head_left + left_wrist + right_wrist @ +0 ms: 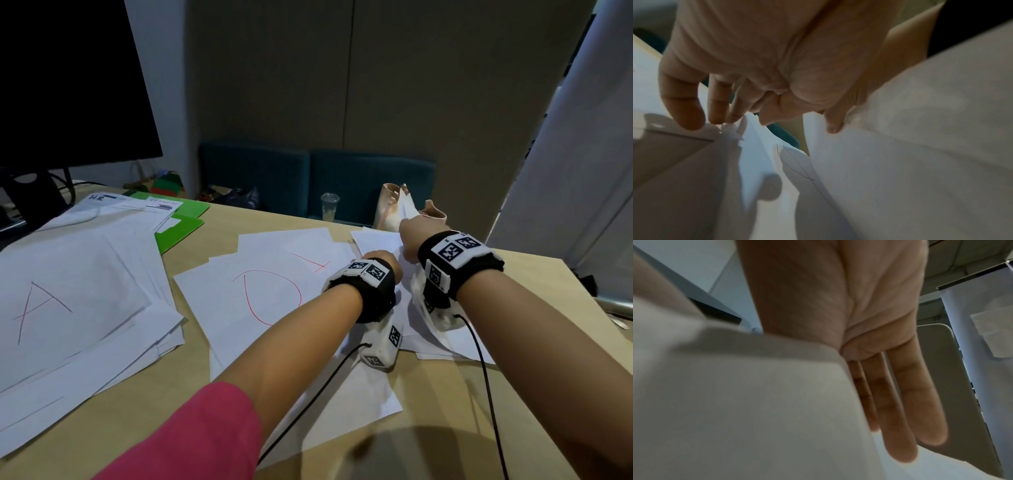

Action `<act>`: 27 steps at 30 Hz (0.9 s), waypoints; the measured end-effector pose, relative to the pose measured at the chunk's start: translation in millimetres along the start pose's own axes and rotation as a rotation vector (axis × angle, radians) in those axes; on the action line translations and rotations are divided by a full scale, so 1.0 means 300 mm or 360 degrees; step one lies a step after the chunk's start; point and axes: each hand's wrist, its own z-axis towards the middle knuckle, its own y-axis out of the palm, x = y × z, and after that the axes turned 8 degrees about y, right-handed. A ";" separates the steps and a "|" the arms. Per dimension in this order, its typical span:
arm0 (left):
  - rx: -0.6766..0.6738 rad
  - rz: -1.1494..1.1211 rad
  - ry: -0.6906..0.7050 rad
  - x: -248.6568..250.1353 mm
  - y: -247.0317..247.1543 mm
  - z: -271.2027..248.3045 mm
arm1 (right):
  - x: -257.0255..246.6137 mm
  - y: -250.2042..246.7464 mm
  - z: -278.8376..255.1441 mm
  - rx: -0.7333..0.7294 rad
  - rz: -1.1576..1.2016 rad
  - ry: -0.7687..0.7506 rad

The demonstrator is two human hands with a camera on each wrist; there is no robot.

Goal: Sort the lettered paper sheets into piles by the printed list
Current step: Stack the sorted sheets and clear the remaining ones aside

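White paper sheets (pixel 380 240) lie fanned at the desk's (pixel 534 291) far right, where our left hand (pixel 748 68) pinches corners and our right hand (pixel 411 233) seemingly lifts one sheet with fingers (pixel 898 402) straight, so we peel slowly, clear of the cup (pixel 329 206) and bag (pixel 388 205).

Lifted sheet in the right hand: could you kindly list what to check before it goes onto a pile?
1. Right hand holds the lifted sheet: ok.
2. Its letter is readable: cannot tell, face hidden.
3. A pile in sight: ok.
4. D sheet in sight: ok, partly behind the left forearm.
5. Left hand rests on the loose sheets: ok.
6. Printed list in sight: cannot tell.
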 end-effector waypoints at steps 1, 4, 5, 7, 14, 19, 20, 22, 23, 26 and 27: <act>0.0040 -0.0027 0.0042 -0.007 0.010 0.020 | 0.000 0.005 -0.001 -0.0004 0.0021 -0.0002; -0.0076 0.0350 0.0067 -0.040 0.107 0.221 | -0.003 0.028 0.012 -0.0006 0.0197 0.0053; -0.0092 0.0450 0.0130 -0.055 0.139 0.309 | -0.002 0.031 0.016 -0.0001 0.0247 0.0057; 0.0144 0.0183 -0.0061 -0.028 0.130 0.264 | -0.001 0.038 0.023 -0.0028 0.0261 0.0059; 0.0264 -0.0291 -0.0020 0.013 0.025 0.029 | 0.010 0.053 0.038 -0.0256 0.0221 0.0114; 0.0252 -0.0188 0.0043 -0.089 -0.045 -0.036 | 0.019 0.093 0.056 -0.0490 0.0152 0.0132; 0.0241 -0.0150 0.0055 -0.129 -0.071 -0.066 | 0.015 0.095 0.056 -0.0516 0.0166 0.0138; 0.0296 -0.0045 -0.0022 -0.236 -0.133 -0.115 | -0.006 0.085 0.049 -0.0480 0.0192 0.0116; 0.0318 -0.0026 -0.0114 -0.293 -0.162 -0.138 | -0.027 0.077 0.047 -0.0417 0.0198 0.0094; 0.0345 0.0053 -0.0434 -0.508 -0.224 -0.247 | -0.120 0.044 0.043 -0.0256 0.0224 -0.0064; 0.0375 0.0093 -0.0516 -0.589 -0.225 -0.279 | -0.158 0.038 0.051 -0.0272 0.0218 -0.0120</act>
